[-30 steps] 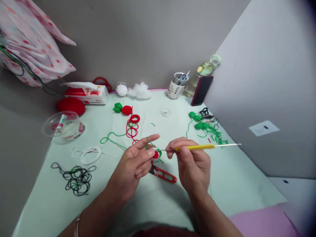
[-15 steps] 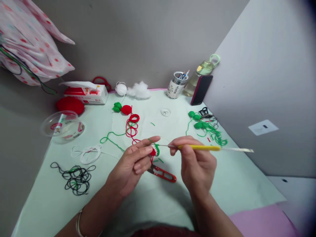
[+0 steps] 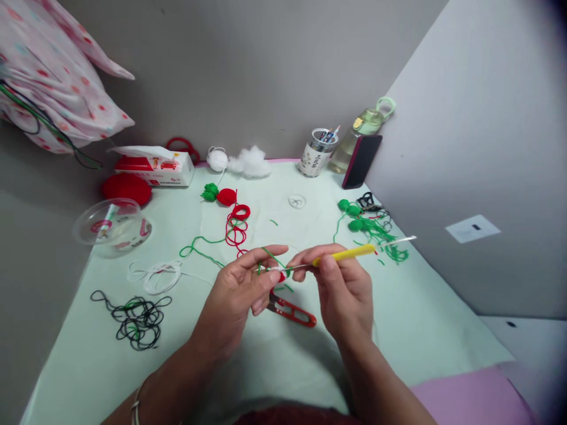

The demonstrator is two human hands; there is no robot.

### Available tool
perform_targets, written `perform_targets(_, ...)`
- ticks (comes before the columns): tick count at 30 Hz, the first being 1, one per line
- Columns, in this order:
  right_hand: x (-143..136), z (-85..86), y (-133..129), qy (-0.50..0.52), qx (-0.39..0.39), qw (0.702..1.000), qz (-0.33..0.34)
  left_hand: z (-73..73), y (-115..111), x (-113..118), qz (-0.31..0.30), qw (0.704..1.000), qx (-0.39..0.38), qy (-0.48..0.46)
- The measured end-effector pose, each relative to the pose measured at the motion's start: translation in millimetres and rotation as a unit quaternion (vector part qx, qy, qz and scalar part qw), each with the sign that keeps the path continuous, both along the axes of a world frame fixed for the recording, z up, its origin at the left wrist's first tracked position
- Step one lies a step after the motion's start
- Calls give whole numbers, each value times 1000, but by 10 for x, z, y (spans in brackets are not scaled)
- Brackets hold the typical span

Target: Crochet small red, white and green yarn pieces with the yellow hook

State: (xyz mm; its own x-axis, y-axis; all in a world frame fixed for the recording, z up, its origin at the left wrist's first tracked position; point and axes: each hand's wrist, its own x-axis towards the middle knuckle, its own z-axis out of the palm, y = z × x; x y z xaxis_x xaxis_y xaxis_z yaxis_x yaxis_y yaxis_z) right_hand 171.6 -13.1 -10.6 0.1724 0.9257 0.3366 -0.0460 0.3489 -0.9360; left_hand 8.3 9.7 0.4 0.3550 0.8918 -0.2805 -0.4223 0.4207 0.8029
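My left hand [image 3: 241, 289] pinches a small crocheted piece [image 3: 282, 275] in red, white and green, partly hidden by the fingers. A green strand runs over the raised index finger. In my right hand [image 3: 343, 289] is a crochet hook with a yellow handle [image 3: 354, 253], gripped near its front. Its thin metal shaft reaches left to the piece, and the hook's tip is too small to make out. Red-handled thread snips [image 3: 295, 312] lie on the table just below the hands.
Red yarn [image 3: 236, 233] and a tangled black cord [image 3: 140, 321] lie on the left. A plastic tub [image 3: 126, 233] and tissue box [image 3: 172, 171] stand behind. Green yarn bundles [image 3: 355, 225], a phone [image 3: 362, 162], a bottle [image 3: 348, 147] and a pen can [image 3: 313, 158] are at the right and back.
My right hand has moved slightly left, and the hook's rear end now tilts upward. The hook's shaft reaches further over the piece, which has turned in my left fingers.
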Motion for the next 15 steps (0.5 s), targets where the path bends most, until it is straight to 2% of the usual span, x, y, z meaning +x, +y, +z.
perform_targets(3, -41, 5, -50, -148, 90, 984, -43, 2, -36, 18, 27, 999, 16, 24)
perform_targets(6, -73, -14, -86, -329, 195, 921, -77, 0, -76, 58, 53, 998, 8, 28)
perform_targets(8, -75, -21, -94, -397, 209, 888, -99, 0, -79, 71, 35, 999, -24, 0)
perform_targets(9, -69, -19, -93, -393, 201, 891, -106, 3, -70, 68, 16, 999, -47, -22)
perform_targets(10, -60, -15, -88, -360, 186, 908, -108, 8, -55, 59, -1, 997, -70, -46)
perform_targets(13, -31, -2, -48, -144, 113, 980, -82, 31, 3, 17, -20, 990, -105, -95)
perform_targets(15, -27, -6, -12, -30, 62, 997, -45, 43, 25, -1, -15, 990, -96, -98)
